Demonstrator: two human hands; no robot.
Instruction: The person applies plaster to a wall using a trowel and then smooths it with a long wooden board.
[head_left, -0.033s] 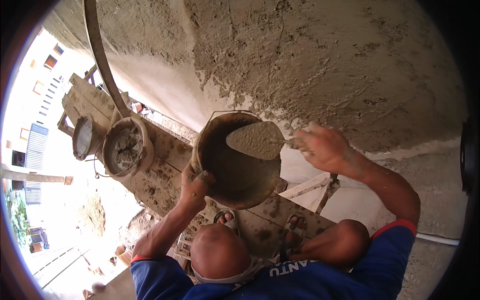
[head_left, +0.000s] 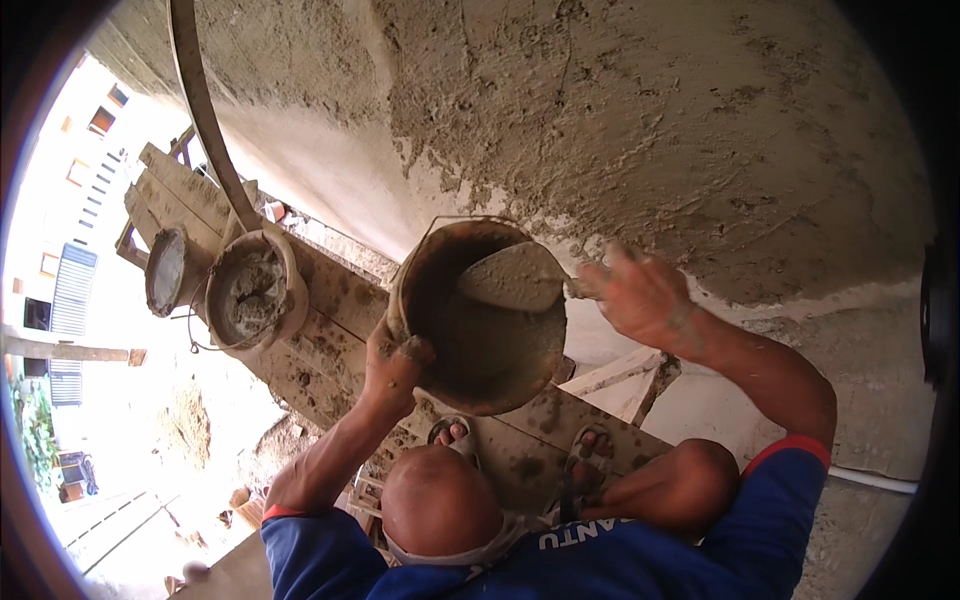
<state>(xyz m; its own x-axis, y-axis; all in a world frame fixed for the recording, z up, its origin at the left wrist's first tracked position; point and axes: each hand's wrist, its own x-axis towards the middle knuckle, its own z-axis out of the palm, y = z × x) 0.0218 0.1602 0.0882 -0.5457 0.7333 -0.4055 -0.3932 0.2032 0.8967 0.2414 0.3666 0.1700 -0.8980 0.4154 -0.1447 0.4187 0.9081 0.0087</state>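
My left hand (head_left: 392,372) grips the left rim of a dark, mortar-stained bucket (head_left: 490,360) held over wooden planks. A trowel (head_left: 512,276) with a grey, mortar-coated blade rests partly inside that bucket, near its upper right. My right hand (head_left: 632,292) is closed on the trowel's handle, just outside the bucket's right side. Grey wet mortar lines the bucket's interior. Behind both hands rises a wall (head_left: 640,120) of rough, patchy plaster, smoother and paler lower down.
Two buckets (head_left: 255,292) (head_left: 172,272) of grey material sit on the plank platform (head_left: 330,350) to the left. A long strip (head_left: 200,110) leans upward behind them. My sandaled feet (head_left: 590,450) stand on the planks. A bright yard lies below left, a white pipe (head_left: 870,480) at right.
The trowel blade has dipped a little deeper into the bucket, my right hand with it. The bucket and my left hand have shifted slightly right and upward.
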